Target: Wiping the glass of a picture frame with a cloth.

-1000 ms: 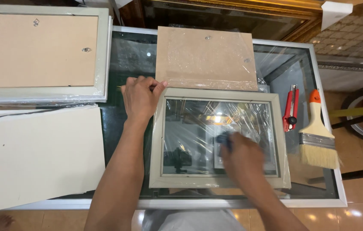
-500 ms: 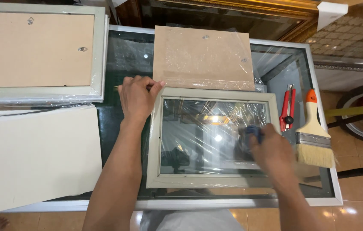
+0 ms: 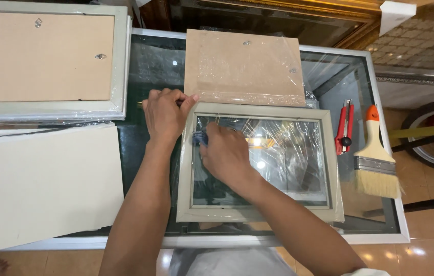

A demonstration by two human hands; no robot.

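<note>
A grey-green picture frame [image 3: 332,153] with a glass pane lies on the glass table [image 3: 396,225], loose clear film under it. My right hand [image 3: 224,153] is closed on a small blue cloth [image 3: 198,137] and presses it on the glass near the frame's upper left corner. My left hand [image 3: 164,113] rests just off that corner, fingers curled and thumb touching the frame's edge; a thin object pokes out beside it, too hidden to name.
A brown backing board [image 3: 245,66] under film lies behind the frame. Right of it sit a red utility knife [image 3: 344,128] and an orange-handled paintbrush [image 3: 375,158]. Left are a larger face-down frame [image 3: 48,61] and a cream board [image 3: 43,184].
My right hand with the blue cloth swept from the pane's right side across to its upper left corner. My left hand stayed in place.
</note>
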